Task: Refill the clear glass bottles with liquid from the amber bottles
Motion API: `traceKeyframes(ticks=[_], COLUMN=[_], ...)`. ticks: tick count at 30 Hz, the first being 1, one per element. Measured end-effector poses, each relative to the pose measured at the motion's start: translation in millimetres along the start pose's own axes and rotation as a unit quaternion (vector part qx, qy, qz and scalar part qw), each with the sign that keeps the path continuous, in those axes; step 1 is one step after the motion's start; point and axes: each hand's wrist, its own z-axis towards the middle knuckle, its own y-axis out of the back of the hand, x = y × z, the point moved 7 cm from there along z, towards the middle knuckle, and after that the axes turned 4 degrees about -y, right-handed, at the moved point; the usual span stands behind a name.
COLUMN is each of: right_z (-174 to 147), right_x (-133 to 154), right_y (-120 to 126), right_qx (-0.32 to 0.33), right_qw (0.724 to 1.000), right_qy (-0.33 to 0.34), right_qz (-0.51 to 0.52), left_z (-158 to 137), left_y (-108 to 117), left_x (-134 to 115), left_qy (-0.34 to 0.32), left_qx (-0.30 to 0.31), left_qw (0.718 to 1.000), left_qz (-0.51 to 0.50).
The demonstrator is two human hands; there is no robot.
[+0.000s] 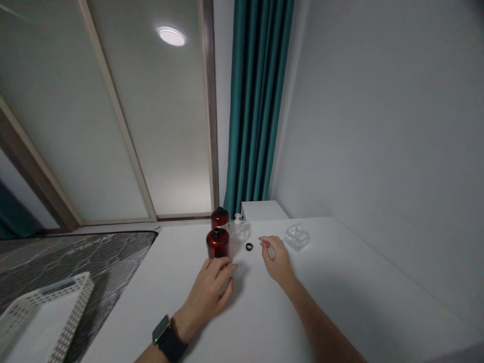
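Note:
My left hand [212, 288] is at the near side of a dark red bottle [218, 244], fingers apart. Its fingertips overlap the bottle's base in view, and I cannot tell whether they touch it. My right hand [278, 259] holds nothing that I can make out, its fingers loosely bent over the white table. Between the two hands lies a small black ring [249, 247], just left of my right fingertips. A second dark red bottle [220, 218] stands behind the first. Beside them is a clear bottle [239, 230] with a white pump top.
Right of my right hand sits a clear, block-like object [297, 237] on the white table [260, 322]. A white box [263, 210] stands beyond the far edge, before a teal curtain [257, 111]. At lower left is a white perforated basket [73, 307]. A wall borders the table's right.

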Motion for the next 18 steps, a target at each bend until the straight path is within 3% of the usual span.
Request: traceKeyframes(ticks=[6,10,15,18], right_z=[13.9,16.1,13.5,10.0], right_x=[-44.3,-80.5,-130.6,-155.4], right_y=[51.4,75.5,78.7,71.0], right_qx=[-0.143,-0.203,-0.21,-0.181], right_qw=[0.985,0.966,0.952,0.947], right_qy=[-0.055,-0.123,-0.213,-0.265], right_qz=[-0.074,-0.097,-0.057,-0.002], left_z=[-3.2,-4.9,-4.3,-3.2], left_y=[-9.3,-12.7,-16.1,-16.7], left_x=[-5.2,-5.0,-3.8,-4.0], left_qy=[-0.005,-0.003,0.001,0.001], left_qx=[0.031,0.036,0.044,0.046], left_qw=[0.998,0.997,0.996,0.995], left_qz=[-0.049,-0.067,-0.078,-0.084])
